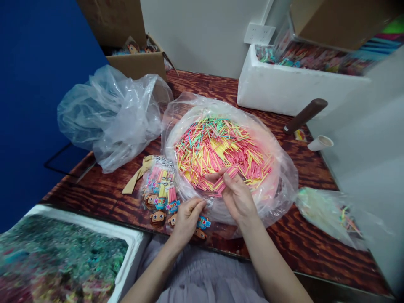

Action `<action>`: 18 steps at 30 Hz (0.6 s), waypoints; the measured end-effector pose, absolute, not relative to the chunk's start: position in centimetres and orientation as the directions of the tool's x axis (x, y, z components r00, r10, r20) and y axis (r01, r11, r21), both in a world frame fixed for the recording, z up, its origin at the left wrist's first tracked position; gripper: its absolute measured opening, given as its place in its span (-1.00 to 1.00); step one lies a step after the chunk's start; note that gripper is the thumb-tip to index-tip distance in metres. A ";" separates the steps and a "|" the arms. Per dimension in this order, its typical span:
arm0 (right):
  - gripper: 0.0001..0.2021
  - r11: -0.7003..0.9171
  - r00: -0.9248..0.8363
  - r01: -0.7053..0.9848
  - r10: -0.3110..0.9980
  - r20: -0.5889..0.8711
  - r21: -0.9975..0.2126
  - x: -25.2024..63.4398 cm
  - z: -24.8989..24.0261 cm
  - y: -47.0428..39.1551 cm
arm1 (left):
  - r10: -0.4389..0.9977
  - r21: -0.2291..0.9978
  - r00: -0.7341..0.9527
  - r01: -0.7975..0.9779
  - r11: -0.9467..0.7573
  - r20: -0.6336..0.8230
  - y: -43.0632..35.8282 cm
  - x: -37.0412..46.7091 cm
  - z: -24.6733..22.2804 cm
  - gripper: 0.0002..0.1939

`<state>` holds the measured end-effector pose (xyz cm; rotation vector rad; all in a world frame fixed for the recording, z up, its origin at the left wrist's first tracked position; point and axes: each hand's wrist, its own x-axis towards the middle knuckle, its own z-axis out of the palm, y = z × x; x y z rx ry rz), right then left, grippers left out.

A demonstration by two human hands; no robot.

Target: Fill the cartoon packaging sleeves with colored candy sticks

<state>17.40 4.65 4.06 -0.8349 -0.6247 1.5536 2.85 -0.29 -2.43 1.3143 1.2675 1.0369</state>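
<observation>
My right hand (240, 197) is closed around a small bunch of thin pink sticks (219, 183) at the near rim of a round container. A clear plastic liner (285, 168) covers that container, and loose pink, yellow and green sticks (205, 155) are heaped inside. Just left of it, my left hand (188, 218) pinches the edge of a small clear packet (203, 222) with a blue label and a brown cartoon head. Its fingers partly hide the packet. Beside this hand lie several filled packets (160, 200) with pink and yellow sticks and cartoon heads.
A crumpled clear bag (116, 113) lies at the left, before an open cardboard box (135, 65). White foam boxes stand at back right (284, 88) and front left (132, 240). On the right are a brown cylinder (304, 118), a paper cup (320, 143) and a plastic bag (328, 214).
</observation>
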 end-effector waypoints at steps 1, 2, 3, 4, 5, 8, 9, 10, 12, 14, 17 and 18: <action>-0.85 -0.163 -0.050 -0.608 0.985 -0.167 -0.777 17.5 4.0 4.8 | 0.994 0.989 0.100 0.140 0.038 -0.053 -0.3 2.9 -2.4 -0.69; -0.84 -0.175 -0.065 -0.619 0.983 -0.172 -0.766 17.5 3.9 5.0 | 0.992 0.990 0.114 0.138 0.033 -0.049 -0.2 3.0 -2.3 -0.68; -0.83 -0.189 -0.083 -0.632 0.981 -0.176 -0.752 17.5 3.7 5.2 | 0.991 0.990 0.128 0.137 0.030 -0.048 -0.2 3.1 -2.2 -0.68; -0.83 -0.202 -0.103 -0.647 0.979 -0.179 -0.735 17.5 3.6 5.3 | 0.989 0.990 0.138 0.135 0.029 -0.048 -0.2 3.1 -2.2 -0.67; -0.83 -0.216 -0.121 -0.660 0.976 -0.181 -0.719 17.5 3.4 5.4 | 0.988 0.991 0.144 0.134 0.031 -0.050 -0.2 3.2 -2.1 -0.67; -0.82 -0.256 -0.156 -0.676 0.966 -0.205 -0.691 17.2 2.8 5.2 | 0.986 0.990 0.154 0.134 0.046 -0.066 -0.2 3.2 -2.0 -0.67; -0.82 -0.267 -0.161 -0.675 0.963 -0.216 -0.688 17.1 2.7 5.0 | 0.985 0.990 0.156 0.134 0.048 -0.069 -0.2 3.3 -2.0 -0.67; -0.81 -0.277 -0.163 -0.672 0.960 -0.227 -0.687 16.9 2.7 4.8 | 0.985 0.990 0.161 0.135 0.045 -0.067 -0.2 3.3 -2.0 -0.67; -0.82 -0.287 -0.156 -0.665 0.956 -0.248 -0.690 16.7 2.7 4.4 | 0.984 0.990 0.173 0.137 0.028 -0.052 -0.1 3.3 -2.0 -0.68; -0.82 -0.292 -0.141 -0.655 0.953 -0.268 -0.696 16.5 2.9 4.0 | 0.983 0.990 0.182 0.139 0.007 -0.033 0.1 3.2 -2.0 -0.68; -0.83 -0.280 -0.109 -0.643 0.955 -0.277 -0.713 16.7 3.0 3.4 | 0.985 0.989 0.173 0.147 -0.004 -0.022 0.2 3.1 -2.1 -0.69; -0.83 -0.267 -0.097 -0.641 0.958 -0.269 -0.720 16.8 3.0 3.2 | 0.986 0.988 0.168 0.152 -0.001 -0.025 0.3 3.0 -2.2 -0.68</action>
